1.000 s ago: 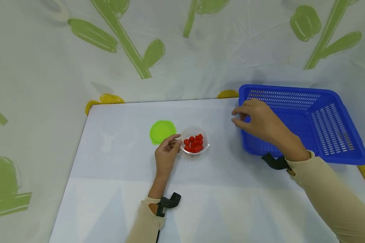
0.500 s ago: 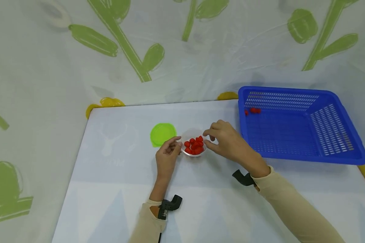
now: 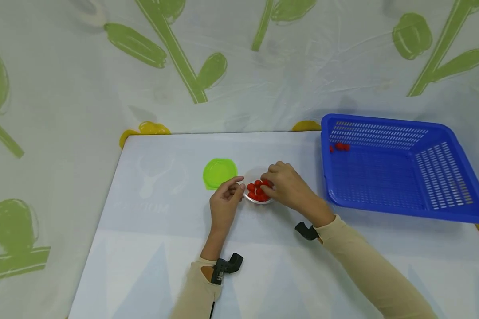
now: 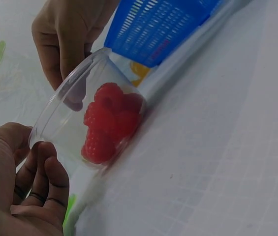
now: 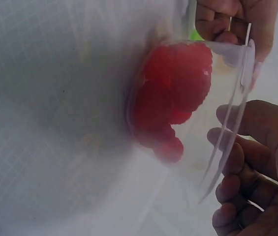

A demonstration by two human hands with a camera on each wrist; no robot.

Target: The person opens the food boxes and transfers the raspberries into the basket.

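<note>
A clear plastic tub point(image 3: 252, 173) with several red raspberries point(image 3: 258, 191) in it stands on the table in the head view. My left hand point(image 3: 225, 201) pinches its rim from the left; the left wrist view shows thumb and fingers at the edge. From the right, my right hand point(image 3: 286, 184) reaches over the rim, its thumb and forefinger dipping inside. In the right wrist view those right fingertips are apart, with a gap between them and the raspberries point(image 5: 173, 83). Just behind the left hand lies a bright green lid point(image 3: 219, 173).
A large blue plastic basket point(image 3: 383, 121) stands at the right back of the table. A few small red raspberries point(image 3: 341, 146) lie in its far left corner. White sheeting point(image 3: 287, 88) with green plant prints rises behind the table.
My right hand has moved left from over the basket to the tub, and its fingertips have gone inside. Red pieces it hid in the basket now show. The left hand stays at the rim.
</note>
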